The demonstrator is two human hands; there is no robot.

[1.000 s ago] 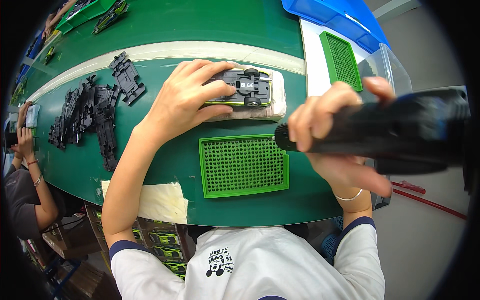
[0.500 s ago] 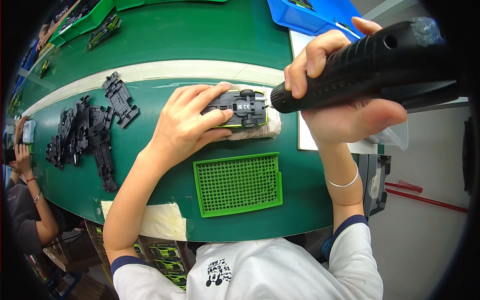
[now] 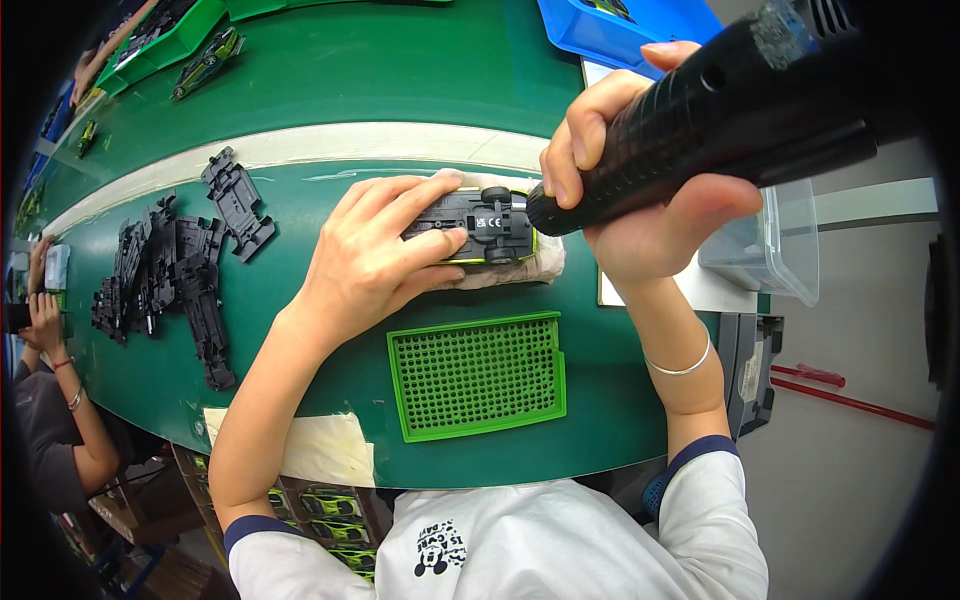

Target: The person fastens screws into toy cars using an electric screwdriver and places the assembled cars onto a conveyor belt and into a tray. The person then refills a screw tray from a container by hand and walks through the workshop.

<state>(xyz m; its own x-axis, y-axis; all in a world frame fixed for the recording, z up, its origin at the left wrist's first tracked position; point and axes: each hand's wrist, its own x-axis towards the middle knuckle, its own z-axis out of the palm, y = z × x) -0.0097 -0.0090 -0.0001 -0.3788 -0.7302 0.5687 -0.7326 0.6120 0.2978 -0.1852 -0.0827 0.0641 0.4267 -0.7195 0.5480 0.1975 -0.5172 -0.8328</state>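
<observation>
A toy car [image 3: 486,224] lies wheels-up on a pale cloth pad [image 3: 546,264], its black underside facing me and a yellow-green edge showing. My left hand [image 3: 365,245] is closed around one end of the car, pressing it onto the pad. Thick and black, an electric screwdriver [image 3: 680,135] is gripped in my right hand [image 3: 640,235], fingers wrapped over its body. The screwdriver's nose meets the car's right end; the bit itself is hidden.
Below the car lies a green perforated tray [image 3: 480,375]. Black toy-car chassis parts [image 3: 170,265] are heaped to the left. Blue bin [image 3: 610,40], green bin [image 3: 170,40] and another toy car [image 3: 207,62] stand farther back. A clear container [image 3: 785,245] is at right; a co-worker's hand [image 3: 43,318] shows far left.
The screwdriver and my right hand have moved left and closer to the car, so the gap at its nose has closed. My left hand stays on the car.
</observation>
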